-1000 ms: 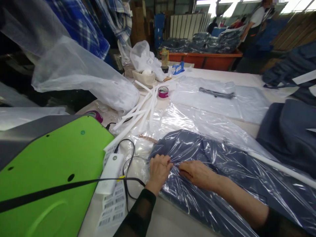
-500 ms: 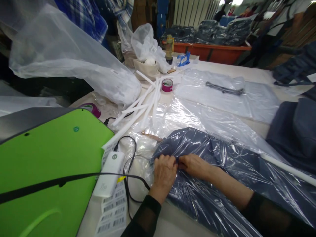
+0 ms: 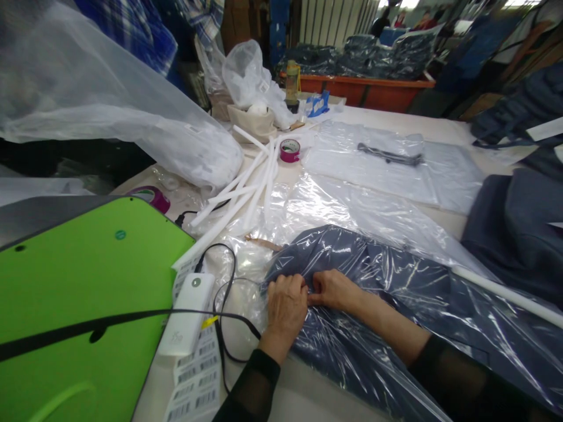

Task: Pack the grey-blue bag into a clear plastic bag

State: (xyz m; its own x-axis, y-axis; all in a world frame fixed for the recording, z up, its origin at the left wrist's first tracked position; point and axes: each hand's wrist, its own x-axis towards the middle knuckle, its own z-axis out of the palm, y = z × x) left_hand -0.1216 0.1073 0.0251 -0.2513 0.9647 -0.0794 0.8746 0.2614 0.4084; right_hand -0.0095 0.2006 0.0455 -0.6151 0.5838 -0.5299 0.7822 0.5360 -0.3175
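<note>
A dark blue-grey fabric item lies on the table inside a clear plastic bag. Both of my hands are at its left end, close together, with fingers curled on the plastic. My left hand is closed, its knuckles up, on the bag. Just to its right, my right hand pinches at the same spot with thumb and fingertips. The fingers appear to grip the bag's plastic, though the exact fold between them is hidden. A white rod lies over the bag at the right.
On the left are a green panel, a white power bank with black cables and barcode labels. Behind lie white strips, a tape roll and flat clear bags. Dark folded fabric sits at right.
The view has shifted slightly, so most things sit further left. My right thumb now stretches toward the left hand; both hands stay at the same part of the bag.
</note>
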